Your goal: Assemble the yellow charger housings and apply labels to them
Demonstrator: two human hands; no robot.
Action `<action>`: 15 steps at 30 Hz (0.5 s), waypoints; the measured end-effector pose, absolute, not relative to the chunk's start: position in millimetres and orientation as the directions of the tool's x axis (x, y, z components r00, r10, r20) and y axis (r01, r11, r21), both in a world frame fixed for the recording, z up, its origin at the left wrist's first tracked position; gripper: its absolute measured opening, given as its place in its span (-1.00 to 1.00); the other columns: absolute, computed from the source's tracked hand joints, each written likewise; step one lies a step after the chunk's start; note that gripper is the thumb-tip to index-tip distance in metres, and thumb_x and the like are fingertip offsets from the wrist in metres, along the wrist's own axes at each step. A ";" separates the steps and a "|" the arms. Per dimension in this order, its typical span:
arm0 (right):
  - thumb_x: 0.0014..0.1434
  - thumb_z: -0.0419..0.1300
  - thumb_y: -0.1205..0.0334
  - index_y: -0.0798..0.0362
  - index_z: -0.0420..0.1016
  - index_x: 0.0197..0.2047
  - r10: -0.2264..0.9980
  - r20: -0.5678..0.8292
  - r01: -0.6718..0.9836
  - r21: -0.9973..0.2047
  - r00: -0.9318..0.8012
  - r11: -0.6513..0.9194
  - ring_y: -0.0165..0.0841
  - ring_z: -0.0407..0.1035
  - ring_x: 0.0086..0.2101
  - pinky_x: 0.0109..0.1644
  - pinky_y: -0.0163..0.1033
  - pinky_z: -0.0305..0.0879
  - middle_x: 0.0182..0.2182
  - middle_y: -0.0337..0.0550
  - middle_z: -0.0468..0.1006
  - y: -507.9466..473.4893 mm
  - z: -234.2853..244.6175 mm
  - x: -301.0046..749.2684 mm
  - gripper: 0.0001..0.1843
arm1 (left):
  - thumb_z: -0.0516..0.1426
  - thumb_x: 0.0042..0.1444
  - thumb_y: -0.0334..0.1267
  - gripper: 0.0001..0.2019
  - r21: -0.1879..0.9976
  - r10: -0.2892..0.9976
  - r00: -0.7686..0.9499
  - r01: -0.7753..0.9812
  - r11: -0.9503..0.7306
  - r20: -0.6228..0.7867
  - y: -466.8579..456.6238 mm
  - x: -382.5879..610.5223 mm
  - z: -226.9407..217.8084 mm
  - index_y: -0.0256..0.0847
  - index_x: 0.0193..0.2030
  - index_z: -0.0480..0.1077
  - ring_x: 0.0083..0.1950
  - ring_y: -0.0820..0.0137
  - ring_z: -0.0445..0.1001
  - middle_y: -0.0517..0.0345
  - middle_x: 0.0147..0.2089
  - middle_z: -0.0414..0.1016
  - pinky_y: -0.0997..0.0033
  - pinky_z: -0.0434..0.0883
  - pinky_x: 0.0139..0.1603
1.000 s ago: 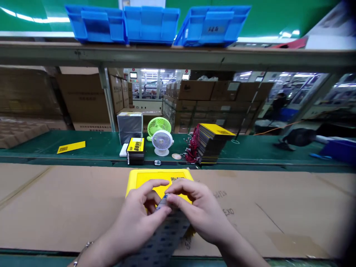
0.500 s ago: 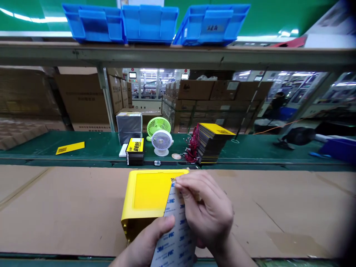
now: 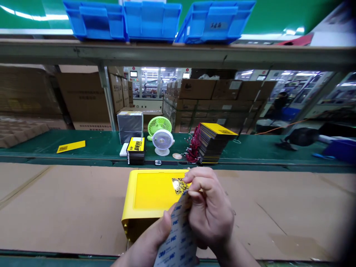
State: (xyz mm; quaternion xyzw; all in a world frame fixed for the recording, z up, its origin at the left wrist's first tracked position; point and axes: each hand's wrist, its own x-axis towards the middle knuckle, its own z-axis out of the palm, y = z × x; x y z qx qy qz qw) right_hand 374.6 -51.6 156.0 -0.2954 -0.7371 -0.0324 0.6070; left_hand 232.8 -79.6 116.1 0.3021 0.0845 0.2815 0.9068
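Observation:
My left hand (image 3: pixel 151 237) grips a sheet with 3M-printed adhesive backing (image 3: pixel 176 237) along its left edge, thumb on the printed face. At the sheet's upper corner, my right hand (image 3: pixel 210 207) has its thumb and forefinger pinched together; whether a liner is lifting there I cannot make out. Just beyond both hands, a yellow box-shaped housing (image 3: pixel 154 191) rests on the cardboard. On its recessed top a QR code (image 3: pixel 179 184) shows, partly covered by my right fingers.
Brown cardboard (image 3: pixel 69 211) covers the near bench. On the green strip behind stand a stack of yellow-topped panels (image 3: pixel 214 142) with red wires, a white fan (image 3: pixel 162 141), a green fan (image 3: pixel 158 124), a small stack of yellow cards (image 3: pixel 136 150) and a lone yellow panel (image 3: pixel 71 147).
The sheet's top corner has dropped lower and tilted, uncovering more of the QR code. My right hand has curled more tightly at that corner. The yellow housing stays put.

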 end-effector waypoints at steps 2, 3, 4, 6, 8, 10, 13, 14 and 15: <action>0.07 -0.03 0.56 0.13 0.24 -0.35 0.379 0.921 0.459 -0.301 -0.086 0.836 -0.30 0.27 -0.23 -0.18 -0.10 0.25 -0.30 -0.08 0.33 -52.3 154.9 374.8 -0.84 | 0.09 0.01 0.23 -0.22 0.557 0.559 0.828 -0.479 0.679 0.030 -78.4 232.3 116.9 -0.21 0.28 0.07 0.09 0.04 0.31 -0.16 0.04 0.37 0.05 0.17 0.12; 0.06 -0.02 0.57 0.13 0.24 -0.34 0.361 0.927 0.457 -0.282 -0.096 0.844 -0.29 0.27 -0.22 -0.17 -0.08 0.25 -0.29 -0.08 0.34 -52.7 154.2 374.9 -0.83 | 0.08 0.02 0.23 -0.21 0.529 0.556 0.830 -0.489 0.694 0.037 -77.2 231.6 115.8 -0.21 0.28 0.06 0.10 0.02 0.30 -0.17 0.05 0.36 0.03 0.16 0.12; 0.04 -0.02 0.57 0.13 0.25 -0.33 0.348 0.932 0.456 -0.265 -0.106 0.850 -0.28 0.27 -0.21 -0.15 -0.06 0.25 -0.28 -0.08 0.34 -53.2 153.3 374.9 -0.82 | 0.06 0.03 0.23 -0.21 0.500 0.554 0.831 -0.498 0.709 0.042 -75.8 230.6 113.9 -0.22 0.28 0.06 0.11 0.01 0.29 -0.18 0.06 0.35 0.01 0.15 0.12; 0.03 -0.02 0.58 0.13 0.25 -0.31 0.345 0.931 0.439 -0.262 -0.119 0.859 -0.27 0.27 -0.19 -0.11 -0.02 0.24 -0.25 -0.07 0.35 -54.6 151.3 374.9 -0.80 | 0.00 0.06 0.24 -0.24 0.452 0.560 0.828 -0.514 0.729 0.037 -73.1 227.9 108.5 -0.20 0.29 0.04 0.13 0.00 0.27 -0.18 0.08 0.33 -0.03 0.12 0.13; 0.05 -0.04 0.59 0.10 0.23 -0.28 0.381 0.918 0.365 -0.319 -0.109 0.875 -0.30 0.28 -0.23 -0.09 -0.01 0.24 -0.28 -0.11 0.36 -56.7 149.6 375.0 -0.77 | -0.06 0.10 0.25 -0.27 0.428 0.567 0.822 -0.528 0.733 0.043 -71.5 225.3 104.7 -0.17 0.29 0.03 0.16 0.01 0.25 -0.16 0.10 0.32 -0.03 0.10 0.15; 0.09 -0.05 0.57 0.08 0.23 -0.23 0.440 0.889 0.286 -0.392 -0.128 0.875 -0.34 0.28 -0.29 -0.11 -0.03 0.24 -0.34 -0.17 0.35 -59.4 149.6 375.0 -0.76 | -0.09 0.10 0.28 -0.26 0.429 0.590 0.804 -0.561 0.708 0.076 -71.4 224.1 106.1 -0.17 0.29 0.04 0.18 0.02 0.23 -0.15 0.12 0.31 -0.02 0.07 0.17; 0.12 0.10 0.46 0.11 0.28 -0.11 0.489 0.844 0.386 -0.385 -0.221 0.838 -0.31 0.27 -0.27 -0.08 -0.04 0.23 -0.32 -0.14 0.37 -63.0 155.1 374.8 -0.76 | 0.00 0.02 0.30 -0.21 0.481 0.636 0.761 -0.607 0.633 0.124 -74.2 225.4 117.3 -0.17 0.28 0.07 0.20 0.01 0.20 -0.14 0.13 0.30 0.01 0.06 0.20; 0.11 0.15 0.43 0.12 0.30 -0.09 0.499 0.829 0.458 -0.352 -0.253 0.816 -0.29 0.26 -0.23 -0.07 -0.05 0.22 -0.28 -0.12 0.38 -63.9 158.2 374.5 -0.74 | 0.03 0.00 0.30 -0.19 0.509 0.649 0.750 -0.611 0.606 0.127 -75.7 226.0 121.8 -0.16 0.28 0.08 0.20 0.01 0.20 -0.13 0.13 0.30 0.02 0.06 0.20; 0.10 0.17 0.42 0.12 0.32 -0.09 0.507 0.817 0.519 -0.318 -0.274 0.794 -0.28 0.25 -0.21 -0.06 -0.06 0.21 -0.25 -0.10 0.40 -64.9 161.6 374.1 -0.73 | 0.05 -0.02 0.30 -0.19 0.543 0.659 0.741 -0.608 0.579 0.127 -77.4 226.4 126.0 -0.15 0.28 0.08 0.20 0.01 0.19 -0.12 0.14 0.30 0.02 0.06 0.21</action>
